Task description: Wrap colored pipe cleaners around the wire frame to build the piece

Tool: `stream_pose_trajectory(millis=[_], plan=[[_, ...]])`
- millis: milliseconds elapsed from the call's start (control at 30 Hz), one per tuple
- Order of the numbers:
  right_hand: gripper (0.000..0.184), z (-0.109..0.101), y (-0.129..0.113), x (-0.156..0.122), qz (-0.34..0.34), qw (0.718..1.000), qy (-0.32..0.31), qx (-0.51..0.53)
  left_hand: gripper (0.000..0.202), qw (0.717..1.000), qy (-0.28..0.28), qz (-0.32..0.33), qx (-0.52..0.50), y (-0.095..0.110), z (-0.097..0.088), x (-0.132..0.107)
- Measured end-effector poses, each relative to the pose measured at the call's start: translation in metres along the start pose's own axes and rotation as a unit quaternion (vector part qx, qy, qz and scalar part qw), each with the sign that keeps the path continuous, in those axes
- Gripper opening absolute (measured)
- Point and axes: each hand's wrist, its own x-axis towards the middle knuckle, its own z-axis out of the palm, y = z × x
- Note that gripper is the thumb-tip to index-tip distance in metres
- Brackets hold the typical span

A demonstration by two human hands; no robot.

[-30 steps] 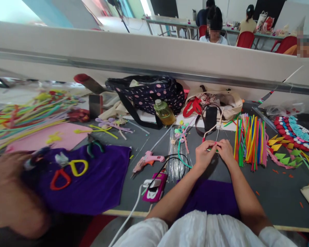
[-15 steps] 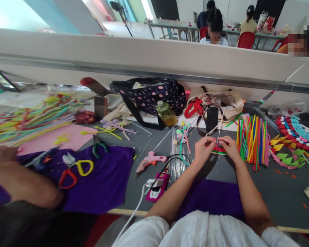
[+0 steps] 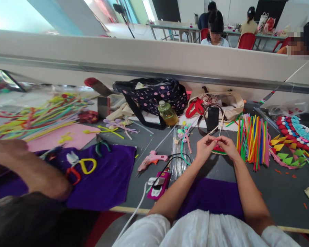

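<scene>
My left hand (image 3: 205, 147) and my right hand (image 3: 228, 146) meet over the dark table, fingertips closed in a pinch. Between and just below them is a small red-and-green piece (image 3: 218, 150) with a pale lower edge; the fingers cover its upper part. Thin pale strands (image 3: 221, 125) rise from the fingertips, but what they are is too small to tell. Under my forearms lies a purple cloth (image 3: 212, 197). To the right of my right hand is a bundle of coloured pipe cleaners (image 3: 253, 140).
A pink glue gun (image 3: 153, 157), a magenta device (image 3: 159, 187) with a white cable and a bottle (image 3: 168, 112) stand left of my arms. Bags (image 3: 154, 94) line the back. A co-worker's arm (image 3: 41, 168) rests beside scissors (image 3: 81, 164) at left. A red-and-blue wreath (image 3: 296, 132) lies far right.
My hands stay over the red-and-green piece, with the fingertips slightly closer together. The co-worker's arm at left has shifted a little. The view has moved slightly.
</scene>
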Motion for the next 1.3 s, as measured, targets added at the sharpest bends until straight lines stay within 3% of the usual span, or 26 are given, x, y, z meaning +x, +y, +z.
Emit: stream_pose_trajectory(millis=[167,400,733,1000,1300], plan=[[0.018,0.003,0.002,-0.003,0.002,0.999,0.026,0.045,0.018,1.000,0.011,-0.010,-0.016,-0.001,-0.002,-0.001],[0.018,-0.002,0.025,-0.021,0.004,0.976,0.182,0.120,0.018,0.991,0.103,-0.066,-0.046,-0.023,-0.018,0.005],[0.032,-0.014,0.054,-0.048,0.026,0.909,0.374,0.185,0.028,0.933,0.213,-0.211,-0.197,-0.061,-0.040,0.011],[0.032,-0.021,0.065,-0.047,0.004,0.886,0.426,0.182,0.023,0.913,0.239,-0.233,-0.234,-0.081,-0.042,0.010],[0.033,-0.034,0.070,-0.038,0.002,0.860,0.464,0.212,0.019,0.902,0.275,-0.226,-0.243,-0.083,-0.033,0.007]])
